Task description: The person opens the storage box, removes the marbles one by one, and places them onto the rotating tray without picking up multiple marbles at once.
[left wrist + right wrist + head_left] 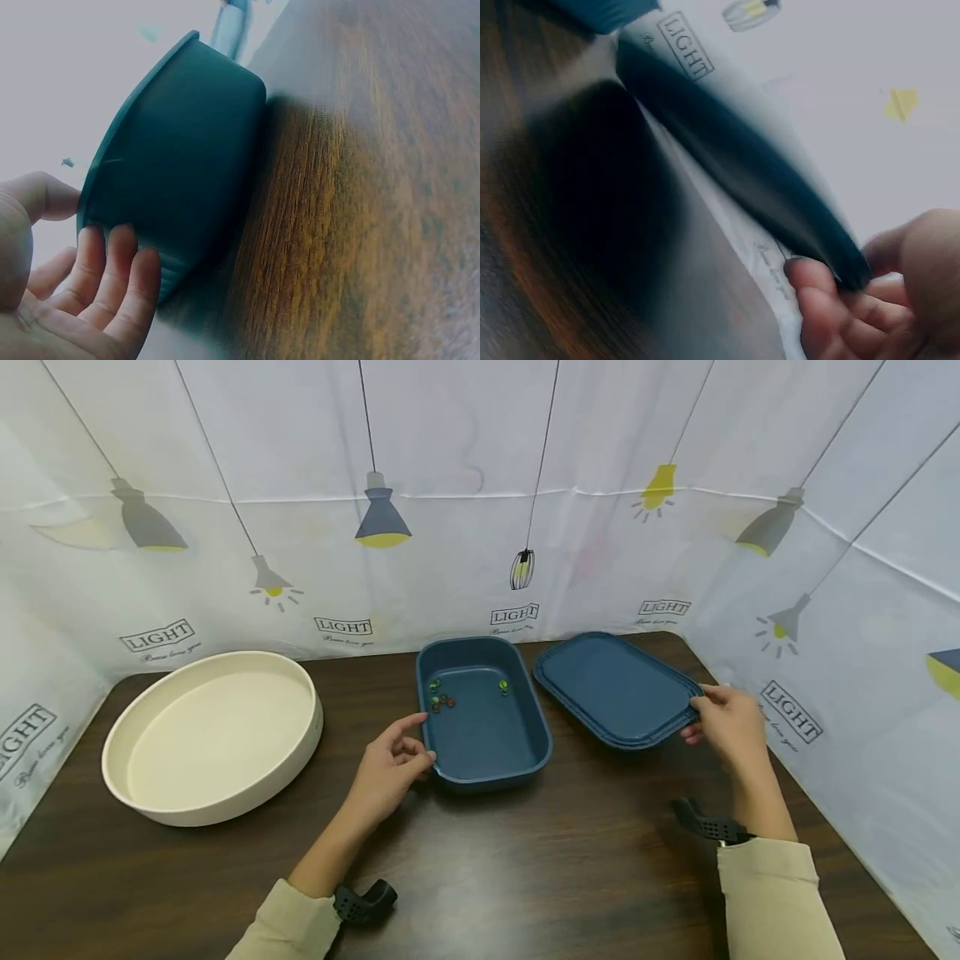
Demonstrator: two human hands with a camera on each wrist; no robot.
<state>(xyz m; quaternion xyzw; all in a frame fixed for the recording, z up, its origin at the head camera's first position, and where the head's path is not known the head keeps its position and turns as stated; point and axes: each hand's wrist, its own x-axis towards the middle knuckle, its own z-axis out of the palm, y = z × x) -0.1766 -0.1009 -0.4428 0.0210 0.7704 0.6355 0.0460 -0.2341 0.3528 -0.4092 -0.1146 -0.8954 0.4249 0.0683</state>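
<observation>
A dark blue rectangular container stands on the table with several small green and reddish-brown marble-like balls inside, mostly near its left wall. My left hand grips the container's left rim. In the left wrist view, the thumb lies at the rim and the fingertips touch the outer wall. To the right, a matching blue lid is held by its right corner in my right hand, pinched between thumb and fingers. The right wrist view shows the lid tilted and raised off the table, its shadow below.
A large round cream tray with a low wall stands on the left of the dark wooden table. White curtains printed with lamps hang close behind the table and along its sides.
</observation>
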